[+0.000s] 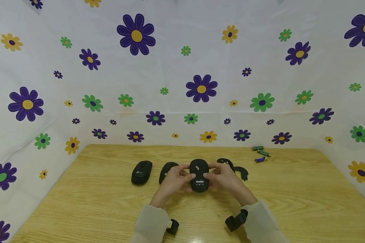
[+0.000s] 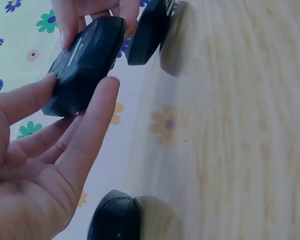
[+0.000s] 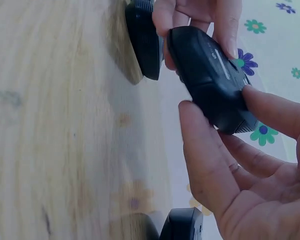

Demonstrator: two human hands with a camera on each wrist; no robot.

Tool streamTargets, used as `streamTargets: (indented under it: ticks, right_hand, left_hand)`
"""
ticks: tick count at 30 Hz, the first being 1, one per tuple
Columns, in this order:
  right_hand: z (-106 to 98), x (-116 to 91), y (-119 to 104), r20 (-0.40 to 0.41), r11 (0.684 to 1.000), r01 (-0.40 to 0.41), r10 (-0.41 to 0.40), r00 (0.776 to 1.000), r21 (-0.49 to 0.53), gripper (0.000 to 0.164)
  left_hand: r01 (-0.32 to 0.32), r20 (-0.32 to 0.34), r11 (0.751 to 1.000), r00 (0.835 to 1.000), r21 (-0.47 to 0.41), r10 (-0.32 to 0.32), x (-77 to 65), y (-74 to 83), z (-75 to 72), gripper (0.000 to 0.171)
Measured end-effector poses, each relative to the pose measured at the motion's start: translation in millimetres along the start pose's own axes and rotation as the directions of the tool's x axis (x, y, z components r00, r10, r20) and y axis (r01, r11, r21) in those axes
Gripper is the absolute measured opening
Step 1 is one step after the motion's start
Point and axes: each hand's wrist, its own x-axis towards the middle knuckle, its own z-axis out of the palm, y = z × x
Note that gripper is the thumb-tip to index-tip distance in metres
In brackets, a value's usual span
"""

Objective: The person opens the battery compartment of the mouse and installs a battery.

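Observation:
Both hands hold a black computer mouse (image 1: 199,184) up in front of the body, its labelled underside turned toward the head camera. My left hand (image 1: 175,178) pinches one long side between thumb and fingers. On the opposite side, my right hand (image 1: 226,179) grips it the same way. In the left wrist view the mouse (image 2: 87,62) is tilted, with the thumb on its label face and fingers beneath. The right wrist view shows the right thumb on that same face of the mouse (image 3: 210,75).
A black mouse (image 1: 141,172) rests on the wooden table (image 1: 94,202) at left, another mouse (image 1: 167,168) partly behind the left hand. Behind the right hand lie an opened mouse (image 1: 225,161) and a curved black cover (image 1: 241,172). Green batteries (image 1: 263,153) and a blue-yellow battery (image 1: 261,159) lie at back right.

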Motion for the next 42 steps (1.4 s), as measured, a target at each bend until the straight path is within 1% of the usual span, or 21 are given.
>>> streamTargets:
  ticks: [4,7,10,14,17,20,22,27,31,37,42]
  right_hand:
    - [-1,-7,0,0.041,0.999,0.035,-0.036,0.998,0.040,0.046]
    - [-2,-12,0,0.078,0.996,0.043,-0.049,0.996,0.084,0.051]
    - [-2,-18,0,0.110,0.993,0.047,-0.060,0.992,0.112,0.056]
    - [-1,-24,-1,0.132,0.990,0.036,-0.055,0.990,0.140,0.059]
    - [-1,-27,-1,0.151,0.988,0.042,-0.064,0.987,0.146,0.059]
    - [0,-28,-1,0.177,0.987,0.063,-0.090,0.980,0.151,0.058]
    - [0,-29,1,0.193,0.986,0.075,-0.103,0.976,0.147,0.057]
    - [-1,-33,3,0.209,0.986,0.083,-0.112,0.972,0.143,0.057]
    - [0,-33,3,0.222,0.983,0.092,-0.127,0.967,0.161,0.057]
    - [0,-35,3,0.220,0.983,0.091,-0.125,0.968,0.160,0.058]
    - [1,-36,3,0.199,0.987,0.097,-0.121,0.972,0.126,0.058]
  left_hand:
    - [0.010,0.048,1.000,0.999,-0.016,-0.009,-6.9,2.9,-1.2,0.061]
    - [0.002,0.095,0.999,0.995,-0.042,0.002,-13.7,5.2,-1.8,0.062]
    - [-0.011,0.129,0.997,0.991,-0.074,0.021,-19.7,5.5,-1.5,0.061]
    - [-0.022,0.145,0.995,0.989,-0.097,0.036,-26.4,4.5,0.4,0.060]
    - [-0.034,0.157,0.994,0.986,-0.101,0.050,-30.8,3.8,1.8,0.060]
    - [-0.048,0.165,0.995,0.984,-0.092,0.063,-34.7,2.9,3.4,0.058]
    - [-0.046,0.168,0.995,0.984,-0.091,0.061,-37.4,1.7,5.4,0.057]
    - [-0.012,0.157,0.995,0.987,-0.099,0.028,-42.2,0.6,10.0,0.057]
    - [-0.016,0.148,0.996,0.988,-0.091,0.029,-43.9,1.7,10.5,0.058]
    - [-0.011,0.146,0.995,0.989,-0.096,0.025,-44.1,4.0,11.2,0.057]
    - [-0.002,0.142,0.997,0.990,-0.082,0.014,-43.5,4.8,12.4,0.058]
